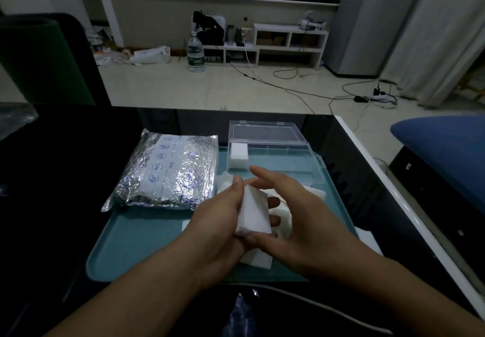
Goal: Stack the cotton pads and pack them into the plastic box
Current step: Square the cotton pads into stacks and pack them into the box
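Stack of cotton pads (254,211): white, rectangular, held upright above the teal tray (136,242). It is gripped by the left hand (223,221), thumb along the stack's left face and fingertips curled round its right edge. The right hand (296,216) is laid against the stack's right side, index finger extended past the top corner and thumb set under the lower edge; whether its fingers are closed round the stack cannot be told.

Clear plastic box (273,163): placed at the far right of the tray, lid hinged back and lying open behind it. A second stack of white pads (238,156) is stood in the box's left end, against the wall.

Loose cotton pads (312,192): scattered on the tray beneath and beside the hands, partly hidden by them; one is seen near the wrists at the tray's near side (258,260).

Silver foil pouch (168,171): printed with blue icons and the word "Date", laid on the tray's far left, overlapping its edge.

Table (65,179): black, glossy, white-edged on the right; the tray is rested on it.
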Motion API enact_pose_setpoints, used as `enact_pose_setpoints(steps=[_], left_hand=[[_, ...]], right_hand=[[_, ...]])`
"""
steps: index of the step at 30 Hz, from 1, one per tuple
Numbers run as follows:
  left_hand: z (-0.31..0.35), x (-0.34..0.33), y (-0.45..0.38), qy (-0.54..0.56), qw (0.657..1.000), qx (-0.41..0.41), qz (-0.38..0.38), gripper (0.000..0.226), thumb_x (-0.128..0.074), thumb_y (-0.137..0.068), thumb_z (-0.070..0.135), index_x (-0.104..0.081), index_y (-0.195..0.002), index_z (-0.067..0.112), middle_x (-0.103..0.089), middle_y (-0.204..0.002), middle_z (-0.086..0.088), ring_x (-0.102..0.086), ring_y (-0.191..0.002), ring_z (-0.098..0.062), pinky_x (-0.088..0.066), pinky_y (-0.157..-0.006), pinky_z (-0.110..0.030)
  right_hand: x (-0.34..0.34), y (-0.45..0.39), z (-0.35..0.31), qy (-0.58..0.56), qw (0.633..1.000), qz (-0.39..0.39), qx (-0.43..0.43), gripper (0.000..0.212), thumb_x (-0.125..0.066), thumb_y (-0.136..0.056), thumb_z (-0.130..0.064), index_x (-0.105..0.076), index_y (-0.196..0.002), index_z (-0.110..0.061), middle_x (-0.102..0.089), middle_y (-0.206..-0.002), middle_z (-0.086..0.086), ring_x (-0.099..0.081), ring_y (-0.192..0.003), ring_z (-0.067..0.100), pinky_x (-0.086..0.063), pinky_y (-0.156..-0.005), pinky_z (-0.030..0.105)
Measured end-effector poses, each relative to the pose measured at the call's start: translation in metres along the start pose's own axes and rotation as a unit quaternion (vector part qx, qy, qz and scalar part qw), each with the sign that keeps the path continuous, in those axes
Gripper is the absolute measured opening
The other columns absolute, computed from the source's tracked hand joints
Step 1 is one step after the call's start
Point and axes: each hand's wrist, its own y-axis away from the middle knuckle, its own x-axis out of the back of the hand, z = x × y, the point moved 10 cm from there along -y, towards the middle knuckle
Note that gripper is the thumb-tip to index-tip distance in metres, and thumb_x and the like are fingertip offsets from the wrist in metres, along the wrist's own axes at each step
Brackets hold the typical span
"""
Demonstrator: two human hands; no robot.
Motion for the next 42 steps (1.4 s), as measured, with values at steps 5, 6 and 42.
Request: enact_pose_setpoints(steps=[5, 6, 42], left_hand=[[-0.007, -0.006, 0.000, 0.027, 0.998, 0.028, -0.040, 0.041, -0.040, -0.101, 0.039, -0.068, -0.115, 0.011, -0.065, -0.111, -0.029, -0.060, -0.101, -0.043, -0.047, -0.095, -0.056], [-0.008, -0.007, 0.000, 0.027, 0.998, 0.029, -0.045, 0.040, -0.040, -0.101, 0.037, -0.067, -0.115, 0.011, -0.065, -0.112, -0.031, -0.061, -0.097, -0.042, -0.051, -0.089, -0.054], [-0.004, -0.008, 0.017, -0.019, 0.999, 0.029, 0.015, 0.037, -0.036, -0.104, 0.029, -0.065, -0.117, 0.011, -0.073, -0.098, -0.020, -0.065, -0.064, -0.025, -0.047, -0.063, -0.036]], right_hand=[[0.001, 0.001, 0.004, -0.068, 0.997, -0.015, -0.030, 0.089, -0.082, -0.074, -0.035, -0.028, -0.145, -0.040, -0.049, -0.131, -0.020, -0.047, -0.114, -0.011, -0.036, -0.080, -0.004], [0.002, 0.001, 0.003, -0.076, 0.996, -0.018, -0.033, 0.090, -0.082, -0.073, -0.036, -0.027, -0.144, -0.042, -0.049, -0.131, -0.021, -0.047, -0.113, -0.011, -0.036, -0.079, -0.004], [0.066, 0.081, 0.166, 0.235, 0.862, -0.271, -0.358, 0.076, -0.079, -0.075, -0.036, -0.042, -0.141, -0.030, -0.040, -0.135, -0.002, -0.054, -0.114, 0.017, -0.046, -0.090, 0.023]])
